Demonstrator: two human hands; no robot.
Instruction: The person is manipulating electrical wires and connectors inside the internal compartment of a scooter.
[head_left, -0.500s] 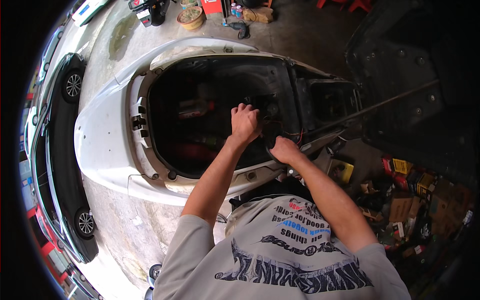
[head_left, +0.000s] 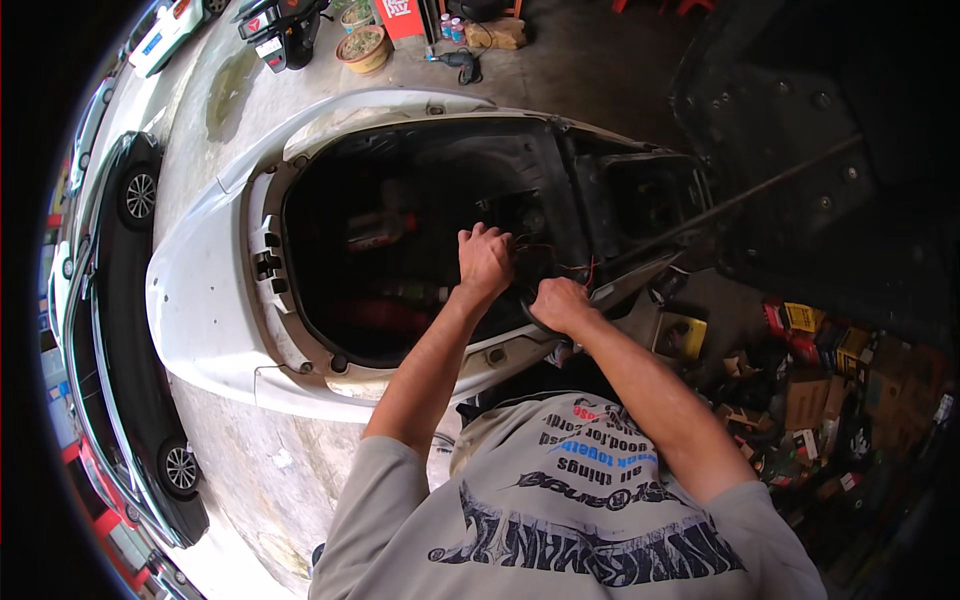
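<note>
A white scooter (head_left: 200, 310) lies across my view with its black storage compartment (head_left: 345, 165) uncovered. Over the compartment's near right part, my left hand (head_left: 485, 262) is closed, knuckles up; what its fingers grip is hidden. Just right of it and nearer to me, my right hand (head_left: 562, 303) is curled around something dark, partly showing as a black curved edge under the fingers. Thin red and orange wires (head_left: 590, 268) run between and behind the hands. Inside the compartment lie a clear bottle (head_left: 372, 230) with a red cap and a second dim bottle (head_left: 425, 293).
The raised dark seat (head_left: 770, 210) stands at the right, with a thin rod (head_left: 780, 188) slanting to it. Cardboard boxes and packages (head_left: 805, 400) clutter the lower right floor. A power drill (head_left: 462, 65) and potted plants (head_left: 362, 48) stand beyond the scooter; a black car (head_left: 125, 330) is left.
The whole view has shifted slightly, with the scooter a little lower and further left. Both hands stay closed in nearly the same place over the compartment; the right sits slightly nearer the left.
</note>
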